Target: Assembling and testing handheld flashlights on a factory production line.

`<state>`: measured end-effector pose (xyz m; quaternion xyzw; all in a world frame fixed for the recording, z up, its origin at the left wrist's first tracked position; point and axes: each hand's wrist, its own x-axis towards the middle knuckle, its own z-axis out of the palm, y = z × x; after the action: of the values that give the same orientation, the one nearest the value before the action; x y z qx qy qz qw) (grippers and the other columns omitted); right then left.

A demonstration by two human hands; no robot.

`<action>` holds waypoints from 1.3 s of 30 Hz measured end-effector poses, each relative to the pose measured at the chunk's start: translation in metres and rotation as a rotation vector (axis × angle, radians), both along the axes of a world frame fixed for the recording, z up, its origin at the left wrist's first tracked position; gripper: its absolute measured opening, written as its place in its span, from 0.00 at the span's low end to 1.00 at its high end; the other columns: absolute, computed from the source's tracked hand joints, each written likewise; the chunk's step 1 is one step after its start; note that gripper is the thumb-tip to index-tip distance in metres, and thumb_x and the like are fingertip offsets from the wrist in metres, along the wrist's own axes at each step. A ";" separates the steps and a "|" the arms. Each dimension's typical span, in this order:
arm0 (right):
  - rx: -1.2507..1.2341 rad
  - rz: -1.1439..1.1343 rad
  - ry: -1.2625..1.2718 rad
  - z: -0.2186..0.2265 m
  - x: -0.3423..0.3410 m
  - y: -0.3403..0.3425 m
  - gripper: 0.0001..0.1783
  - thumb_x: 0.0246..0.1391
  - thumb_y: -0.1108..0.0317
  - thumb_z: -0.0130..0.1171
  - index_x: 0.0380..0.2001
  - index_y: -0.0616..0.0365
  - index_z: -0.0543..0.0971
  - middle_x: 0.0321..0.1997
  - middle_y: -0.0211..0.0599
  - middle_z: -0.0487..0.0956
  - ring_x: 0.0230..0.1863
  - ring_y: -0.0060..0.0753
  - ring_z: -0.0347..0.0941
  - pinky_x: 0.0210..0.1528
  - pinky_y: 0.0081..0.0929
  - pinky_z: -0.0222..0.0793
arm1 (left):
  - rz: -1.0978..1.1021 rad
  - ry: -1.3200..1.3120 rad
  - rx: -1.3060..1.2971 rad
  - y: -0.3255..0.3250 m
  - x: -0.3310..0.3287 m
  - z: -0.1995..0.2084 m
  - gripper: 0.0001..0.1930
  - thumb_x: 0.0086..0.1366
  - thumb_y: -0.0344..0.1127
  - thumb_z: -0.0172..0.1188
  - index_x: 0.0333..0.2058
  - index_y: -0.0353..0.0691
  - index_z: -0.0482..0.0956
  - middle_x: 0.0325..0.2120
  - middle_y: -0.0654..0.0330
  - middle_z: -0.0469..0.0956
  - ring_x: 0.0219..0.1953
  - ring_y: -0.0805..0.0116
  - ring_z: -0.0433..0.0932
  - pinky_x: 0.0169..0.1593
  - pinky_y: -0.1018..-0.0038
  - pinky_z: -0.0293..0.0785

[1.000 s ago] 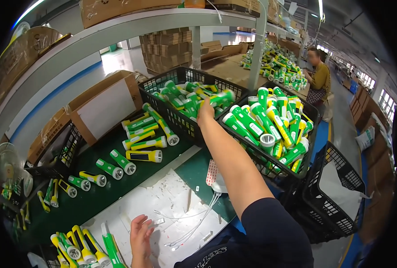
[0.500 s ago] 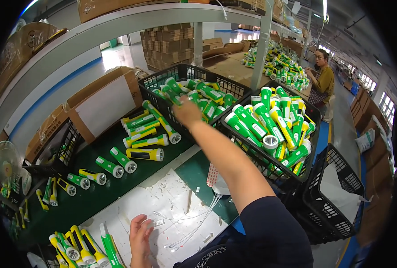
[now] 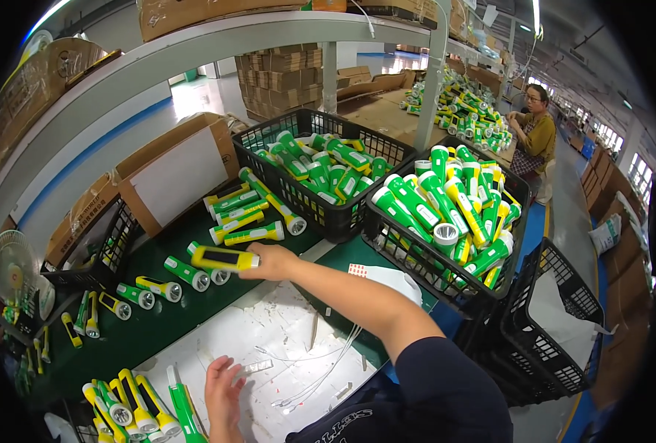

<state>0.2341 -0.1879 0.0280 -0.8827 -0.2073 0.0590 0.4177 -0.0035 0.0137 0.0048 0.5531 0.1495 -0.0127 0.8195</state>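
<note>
My right hand [image 3: 270,263] reaches across the green bench and grips a yellow flashlight [image 3: 221,258] by its head end; a dark panel shows along its side. Under and beside it, green-and-white flashlights [image 3: 189,273] lie in a row on the bench. My left hand [image 3: 224,391] hovers over the white work surface [image 3: 283,317], fingers apart and nothing held. Near its fingertips lies a small clear strip [image 3: 258,366]. White cables [image 3: 320,380] run across the surface. To its left is a pile of green and yellow flashlights [image 3: 132,406].
Two black crates of flashlights, one at the back [image 3: 342,214] and one at the right [image 3: 446,284], border the bench. More crates [image 3: 542,325] stand at the far right. A metal shelf post [image 3: 430,88] rises behind them. A co-worker [image 3: 536,133] sits by a heaped table.
My right hand has come back from the rear crate toward the near left and taken hold of the yellow flashlight, lifting it from the bench. My left hand has shifted slightly left.
</note>
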 end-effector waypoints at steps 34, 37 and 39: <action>0.411 0.343 0.680 -0.026 -0.206 -0.011 0.13 0.49 0.68 0.59 0.38 0.59 0.71 0.31 0.25 0.73 0.28 0.10 0.62 0.31 0.11 0.59 | -0.150 -0.087 -0.442 -0.030 -0.003 -0.003 0.25 0.56 0.26 0.57 0.51 0.40 0.58 0.44 0.58 0.66 0.48 0.63 0.68 0.49 0.64 0.71; 0.655 0.283 0.906 -0.035 -0.210 -0.004 0.18 0.50 0.69 0.58 0.43 0.61 0.69 0.36 0.28 0.74 0.28 0.11 0.64 0.30 0.11 0.58 | -0.243 -0.206 -0.484 -0.028 -0.006 0.001 0.34 0.55 0.23 0.56 0.58 0.40 0.49 0.49 0.57 0.63 0.53 0.64 0.64 0.56 0.66 0.63; 0.760 0.341 1.115 -0.040 -0.206 -0.011 0.20 0.52 0.67 0.55 0.47 0.61 0.67 0.41 0.39 0.75 0.18 0.10 0.61 0.20 0.10 0.55 | -0.272 -0.277 -0.391 -0.030 -0.009 0.007 0.41 0.55 0.23 0.56 0.62 0.39 0.40 0.54 0.55 0.59 0.58 0.65 0.59 0.60 0.70 0.56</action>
<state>0.0284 -0.1994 -0.0116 -0.4684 -0.1037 0.4916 0.7267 -0.0122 -0.0164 0.0114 0.3957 -0.0448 -0.0757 0.9142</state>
